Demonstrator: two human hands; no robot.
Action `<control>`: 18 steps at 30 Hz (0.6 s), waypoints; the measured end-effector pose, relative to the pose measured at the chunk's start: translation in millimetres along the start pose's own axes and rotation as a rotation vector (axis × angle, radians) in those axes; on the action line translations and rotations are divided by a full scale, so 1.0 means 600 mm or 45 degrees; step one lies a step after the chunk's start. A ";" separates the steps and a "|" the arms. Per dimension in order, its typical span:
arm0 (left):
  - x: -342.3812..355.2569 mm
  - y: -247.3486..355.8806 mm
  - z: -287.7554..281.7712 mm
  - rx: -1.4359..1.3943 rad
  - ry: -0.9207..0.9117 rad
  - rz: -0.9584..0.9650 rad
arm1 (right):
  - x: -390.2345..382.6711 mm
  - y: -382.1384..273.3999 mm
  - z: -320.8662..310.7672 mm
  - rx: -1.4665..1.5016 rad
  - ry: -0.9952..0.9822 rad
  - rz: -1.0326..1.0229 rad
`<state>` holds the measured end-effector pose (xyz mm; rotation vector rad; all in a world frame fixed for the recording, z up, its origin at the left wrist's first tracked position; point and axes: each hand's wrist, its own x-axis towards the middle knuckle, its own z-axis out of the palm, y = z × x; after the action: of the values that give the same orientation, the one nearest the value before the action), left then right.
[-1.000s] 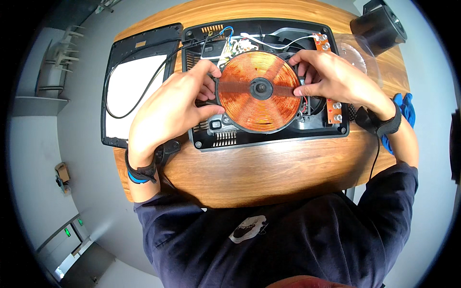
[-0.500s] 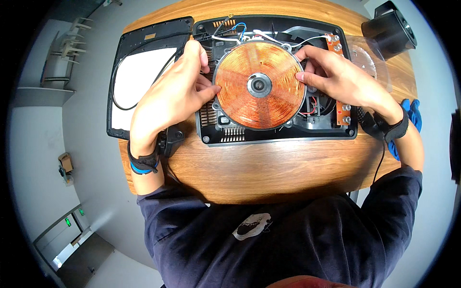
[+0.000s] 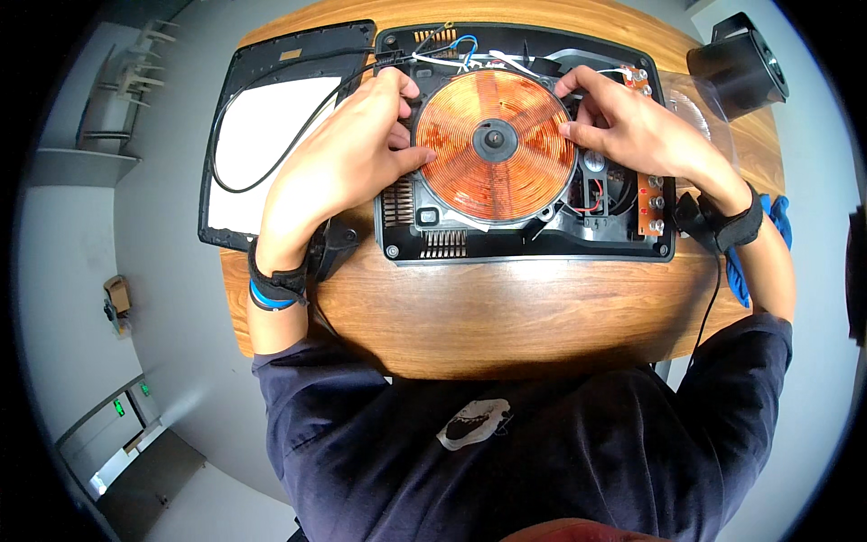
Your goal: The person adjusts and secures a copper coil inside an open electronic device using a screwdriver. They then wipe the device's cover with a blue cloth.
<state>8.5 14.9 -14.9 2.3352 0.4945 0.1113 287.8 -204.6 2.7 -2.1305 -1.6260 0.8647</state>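
Head view: coil [image 3: 495,141] over left part of housing [image 3: 533,250], toward far edge of tabletop [image 3: 506,316]. Left hand [image 3: 357,149] grasping coil's left rim; right hand [image 3: 632,126] grasping its right rim, thumbs at edge. Underside hidden; seating cannot be told. Risks, judged: uneven hold could tilt coil; white wire [image 3: 513,62] at far side could get pinched beneath; red wires [image 3: 599,188] could snag; hard thumb pressure could deform outer turns.

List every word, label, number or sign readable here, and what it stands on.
No text is readable.
Round pale label right of the copper coil: too small.
Green signs at lower left: too small.
Pale print on the dark shirt: no words legible.
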 end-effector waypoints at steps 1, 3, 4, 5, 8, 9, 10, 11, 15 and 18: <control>0.001 -0.002 0.000 0.018 -0.002 0.025 | 0.001 0.000 0.001 -0.012 -0.004 -0.002; 0.001 -0.006 0.001 0.062 -0.019 0.036 | 0.003 0.002 0.002 -0.037 -0.002 -0.014; 0.000 -0.007 0.001 0.089 -0.034 0.021 | 0.005 0.003 0.003 -0.050 0.005 -0.025; 0.000 -0.008 0.000 0.116 -0.050 0.007 | 0.007 0.004 0.004 -0.052 0.015 -0.046; 0.001 -0.008 0.000 0.147 -0.045 0.029 | 0.013 0.006 0.007 -0.121 0.032 -0.060; 0.002 -0.008 -0.001 0.117 -0.035 0.044 | 0.015 0.007 0.007 -0.127 0.020 -0.052; 0.003 -0.007 -0.002 0.079 -0.019 0.063 | 0.016 0.007 0.007 -0.134 0.007 -0.043; 0.003 -0.006 -0.002 0.050 -0.014 0.034 | 0.017 0.008 0.007 -0.140 -0.007 -0.034; -0.003 0.000 -0.002 0.140 -0.032 0.031 | 0.019 0.009 0.006 -0.097 -0.026 -0.035; -0.006 0.002 -0.003 0.252 -0.047 0.065 | 0.014 0.009 0.005 -0.119 -0.023 -0.047</control>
<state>4.9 13.9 -12.5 2.5391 0.4452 0.0444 291.5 -198.8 -4.9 -2.1524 -1.7412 0.8140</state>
